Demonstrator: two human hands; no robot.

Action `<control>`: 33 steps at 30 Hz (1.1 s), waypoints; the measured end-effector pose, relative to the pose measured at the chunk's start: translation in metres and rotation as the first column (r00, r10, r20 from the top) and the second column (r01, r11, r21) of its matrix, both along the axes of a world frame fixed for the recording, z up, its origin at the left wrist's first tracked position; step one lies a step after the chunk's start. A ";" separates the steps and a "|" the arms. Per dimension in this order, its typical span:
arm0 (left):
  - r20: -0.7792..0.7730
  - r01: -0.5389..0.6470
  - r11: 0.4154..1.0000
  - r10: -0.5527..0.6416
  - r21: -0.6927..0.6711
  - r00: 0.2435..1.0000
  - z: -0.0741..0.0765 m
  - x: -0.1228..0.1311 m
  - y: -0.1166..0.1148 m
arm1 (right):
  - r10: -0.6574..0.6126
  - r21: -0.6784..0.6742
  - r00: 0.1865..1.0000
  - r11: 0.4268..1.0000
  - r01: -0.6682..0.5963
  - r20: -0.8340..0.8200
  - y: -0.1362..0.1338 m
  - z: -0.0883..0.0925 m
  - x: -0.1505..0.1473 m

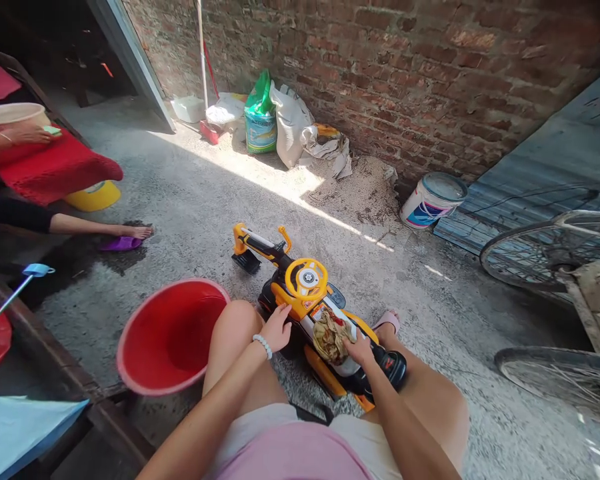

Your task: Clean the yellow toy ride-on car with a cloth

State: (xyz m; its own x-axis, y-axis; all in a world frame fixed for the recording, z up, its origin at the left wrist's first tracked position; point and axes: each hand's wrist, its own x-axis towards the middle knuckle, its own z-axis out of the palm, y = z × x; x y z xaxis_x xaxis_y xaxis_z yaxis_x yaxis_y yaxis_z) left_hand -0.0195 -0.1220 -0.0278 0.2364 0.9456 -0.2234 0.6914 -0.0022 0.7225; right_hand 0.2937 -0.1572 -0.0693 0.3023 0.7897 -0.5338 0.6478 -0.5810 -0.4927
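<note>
Gripping cloth (330, 337), right fingers (350, 343) curled; left fingers (283, 313) spread on toy excavator (297, 304); red tub (153, 333) alongside.

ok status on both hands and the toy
Left hand on yellow toy, near steering wheel. Right hand holding cloth against it. Red tub beside left knee.

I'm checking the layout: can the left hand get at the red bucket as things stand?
Probably yes. The left hand seems empty, resting on the yellow ride-on toy, and the red bucket stands close by, open-topped. The left knee lies between, so the hand would likely reach over.
</note>
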 end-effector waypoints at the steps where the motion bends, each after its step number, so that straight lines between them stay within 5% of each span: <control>1: 0.019 -0.004 1.000 0.003 0.016 1.000 -0.002 0.000 -0.001 | 0.035 -0.030 0.995 0.999 -0.032 0.097 -0.002 -0.006 0.000; 6: 0.001 -0.006 1.000 0.006 0.008 1.000 -0.007 0.008 -0.003 | 0.374 -0.158 0.883 0.926 -0.342 0.285 -0.001 -0.024 -0.030; 11: 0.014 -0.033 0.999 0.033 0.000 0.999 -0.005 0.013 0.002 | 0.565 -0.183 0.712 0.820 -0.543 0.418 -0.007 -0.039 -0.056; 17: 0.224 -0.215 0.977 0.211 -0.005 0.952 0.000 0.007 0.025 | 0.857 -0.011 0.465 0.479 -0.878 0.223 -0.037 -0.051 -0.046; 19: 0.313 -0.345 0.935 0.352 -0.081 0.882 0.004 0.002 0.031 | 0.888 -0.019 0.426 0.436 -0.900 0.175 -0.034 -0.047 -0.051; 22: 0.390 -0.509 0.819 0.574 -0.264 0.720 0.009 -0.003 0.037 | 0.855 -0.032 0.474 0.491 -0.871 0.208 -0.011 -0.034 -0.071; 27: 0.404 -0.583 0.676 0.737 -0.451 0.542 0.016 -0.003 0.045 | 0.521 0.077 0.779 0.812 -0.578 0.349 0.040 -0.006 -0.108; 29: 0.395 -0.591 0.651 0.759 -0.477 0.517 0.016 -0.001 0.049 | 0.475 0.101 0.806 0.837 -0.538 0.354 0.055 0.002 -0.122; 33: 0.369 -0.587 0.647 0.762 -0.487 0.533 0.010 0.002 0.050 | 0.628 -0.031 0.683 0.744 -0.668 0.373 0.064 0.005 -0.140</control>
State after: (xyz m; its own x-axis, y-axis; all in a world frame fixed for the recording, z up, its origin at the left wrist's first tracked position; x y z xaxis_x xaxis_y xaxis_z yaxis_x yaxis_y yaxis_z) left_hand -0.0170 -0.0716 -0.0176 -0.2934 0.7820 -0.5499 -0.0702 0.5560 0.8282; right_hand 0.1536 -0.0933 -0.0642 -0.1626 0.8992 -0.4063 0.9764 0.0873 -0.1975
